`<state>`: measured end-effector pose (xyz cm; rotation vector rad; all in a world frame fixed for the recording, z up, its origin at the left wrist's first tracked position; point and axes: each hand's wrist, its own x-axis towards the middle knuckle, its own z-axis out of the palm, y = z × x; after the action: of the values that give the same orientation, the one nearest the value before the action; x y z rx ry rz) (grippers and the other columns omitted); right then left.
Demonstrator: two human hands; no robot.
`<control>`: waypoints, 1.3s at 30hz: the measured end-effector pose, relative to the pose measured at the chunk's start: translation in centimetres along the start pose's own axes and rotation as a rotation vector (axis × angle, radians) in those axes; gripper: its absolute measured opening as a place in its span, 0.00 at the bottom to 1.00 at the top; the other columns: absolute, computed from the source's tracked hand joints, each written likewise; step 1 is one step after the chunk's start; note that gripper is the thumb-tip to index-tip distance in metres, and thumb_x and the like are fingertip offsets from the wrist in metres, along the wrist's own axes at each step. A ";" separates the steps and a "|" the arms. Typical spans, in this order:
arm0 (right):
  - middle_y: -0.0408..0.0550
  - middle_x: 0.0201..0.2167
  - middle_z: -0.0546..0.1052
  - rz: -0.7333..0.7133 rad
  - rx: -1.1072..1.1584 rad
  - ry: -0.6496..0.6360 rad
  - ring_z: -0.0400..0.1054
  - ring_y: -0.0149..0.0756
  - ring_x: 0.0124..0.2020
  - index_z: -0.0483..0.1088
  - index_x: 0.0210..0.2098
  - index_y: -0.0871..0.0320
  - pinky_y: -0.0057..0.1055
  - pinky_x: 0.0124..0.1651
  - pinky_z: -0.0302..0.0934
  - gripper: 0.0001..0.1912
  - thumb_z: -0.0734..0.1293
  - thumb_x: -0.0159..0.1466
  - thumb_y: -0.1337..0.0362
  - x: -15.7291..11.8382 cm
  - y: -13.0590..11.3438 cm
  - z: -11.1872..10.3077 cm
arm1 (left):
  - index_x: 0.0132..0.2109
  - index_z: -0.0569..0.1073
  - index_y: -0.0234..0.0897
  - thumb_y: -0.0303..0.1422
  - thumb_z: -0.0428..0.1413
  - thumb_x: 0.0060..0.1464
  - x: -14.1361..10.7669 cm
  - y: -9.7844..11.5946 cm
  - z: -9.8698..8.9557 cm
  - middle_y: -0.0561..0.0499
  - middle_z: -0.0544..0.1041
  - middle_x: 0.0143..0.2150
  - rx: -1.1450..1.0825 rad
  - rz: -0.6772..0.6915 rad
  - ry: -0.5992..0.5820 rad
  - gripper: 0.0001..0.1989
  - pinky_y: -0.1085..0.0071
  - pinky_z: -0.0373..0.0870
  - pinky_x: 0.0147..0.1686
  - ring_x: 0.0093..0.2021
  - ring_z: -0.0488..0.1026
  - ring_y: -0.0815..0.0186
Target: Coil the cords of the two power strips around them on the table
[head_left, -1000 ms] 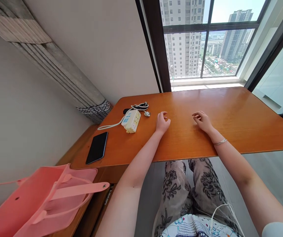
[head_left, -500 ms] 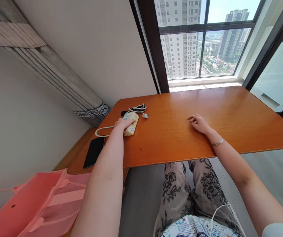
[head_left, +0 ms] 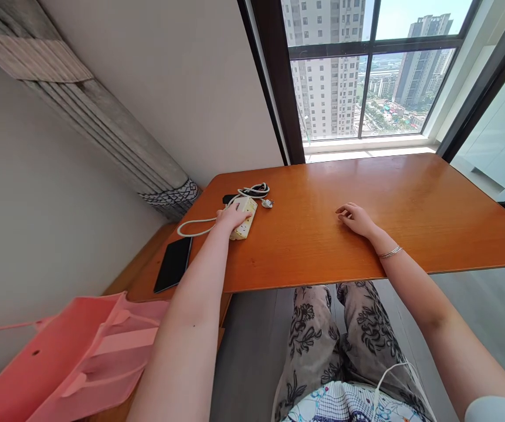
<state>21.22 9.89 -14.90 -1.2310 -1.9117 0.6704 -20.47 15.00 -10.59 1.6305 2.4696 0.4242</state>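
Glossy orange-brown wood tops a table (head_left: 305,234) at mid-frame, where the left hand (head_left: 231,218) has just closed over a boxy, cream plastic power strip (head_left: 244,229), left of center, putting it within grasp. Beside it loops a smooth white cord (head_left: 199,221), near a flat black phone (head_left: 172,266); right of center, the right hand (head_left: 358,220) rests empty, loosely curled.

Glossy, smooth wooden table (head_left: 322,240).

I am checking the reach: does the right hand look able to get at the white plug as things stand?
Probably yes: only bare tabletop lies between the right hand and the white plug; the left hand is on the power strip.
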 end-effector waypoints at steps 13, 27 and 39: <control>0.49 0.41 0.76 0.068 0.109 0.057 0.70 0.34 0.36 0.75 0.36 0.56 0.35 0.44 0.67 0.07 0.65 0.60 0.67 0.1 0.1 -0.1 | 0.43 0.69 0.42 0.40 0.67 0.38 -4.0 5.6 0.9 0.42 0.75 0.47 -0.109 0.098 -0.147 0.24 0.54 0.72 0.50 0.54 0.73 0.45; 0.53 0.52 0.76 0.356 0.631 0.188 0.74 0.42 0.48 0.71 0.51 0.55 0.37 0.46 0.70 0.32 0.59 0.63 0.36 1.5 1.2 0.3 | 0.42 0.65 0.41 0.36 0.62 0.37 -10.1 9.7 2.4 0.52 0.71 0.47 -0.588 0.669 -0.268 0.23 0.60 0.69 0.53 0.49 0.70 0.57; 0.53 0.42 0.82 0.322 0.709 0.298 0.76 0.42 0.43 0.76 0.37 0.58 0.33 0.39 0.68 0.30 0.66 0.57 0.36 1.5 0.6 -0.7 | 0.43 0.67 0.41 0.31 0.59 0.42 -12.1 13.4 1.8 0.47 0.72 0.56 -0.227 0.794 -0.061 0.18 0.60 0.67 0.55 0.55 0.70 0.54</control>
<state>21.68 11.55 -14.45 -1.0893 -1.0842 1.1379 -3.44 9.08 -8.39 2.3994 1.5567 0.6908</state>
